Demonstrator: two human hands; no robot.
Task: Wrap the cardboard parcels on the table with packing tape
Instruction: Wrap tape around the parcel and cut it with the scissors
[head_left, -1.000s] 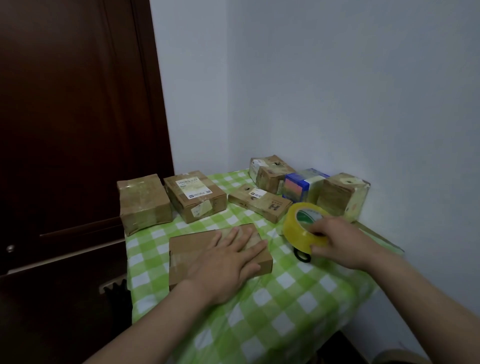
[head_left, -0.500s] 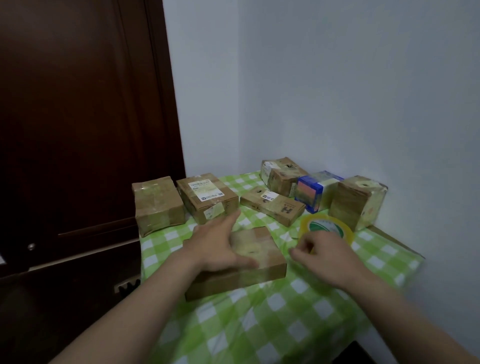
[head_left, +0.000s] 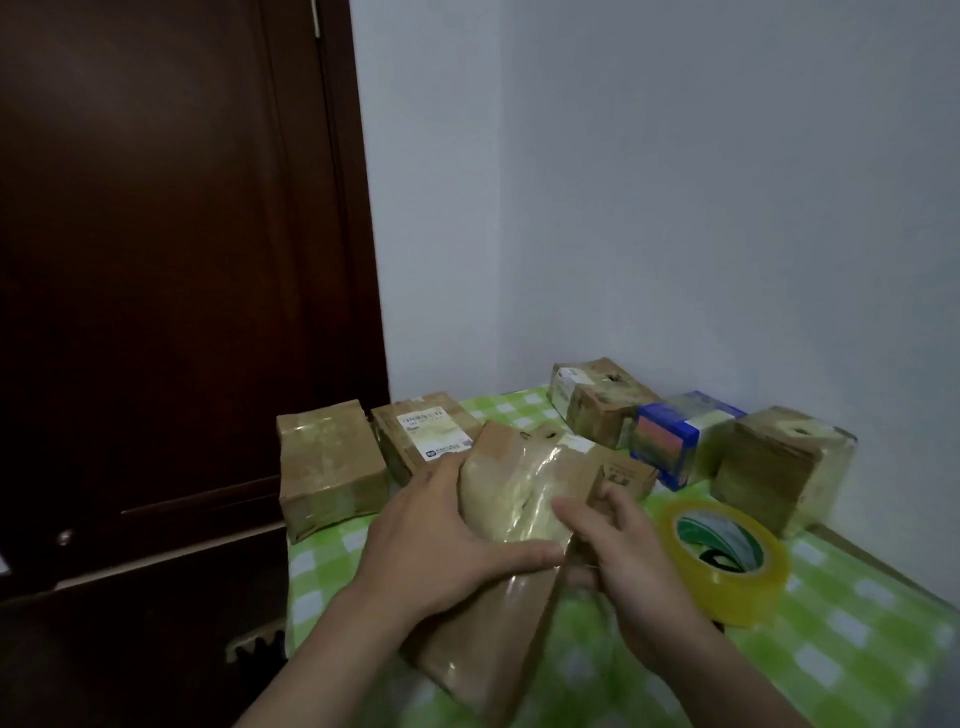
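Cardboard parcel (head_left: 514, 499), flat and glossy with tape, is tilted up on end over the green checked table (head_left: 857, 665). My left hand (head_left: 436, 551) grips its left side, thumb pressed across the front face. My right hand (head_left: 639, 561) curls round its right edge. At 3 o'clock of that hand, just beside it, the tape roll (head_left: 727, 571) lies flat. Other parcels (head_left: 332, 462) sit from 10 to 2 o'clock.

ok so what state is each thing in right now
flat parcel: tilted up, glossy tape across its face
left hand: grips the flat parcel's left side
right hand: holds its right edge
tape roll: lying flat on the tablecloth, not held
labelled parcel: resting on the tablecloth
blue box: resting on the tablecloth
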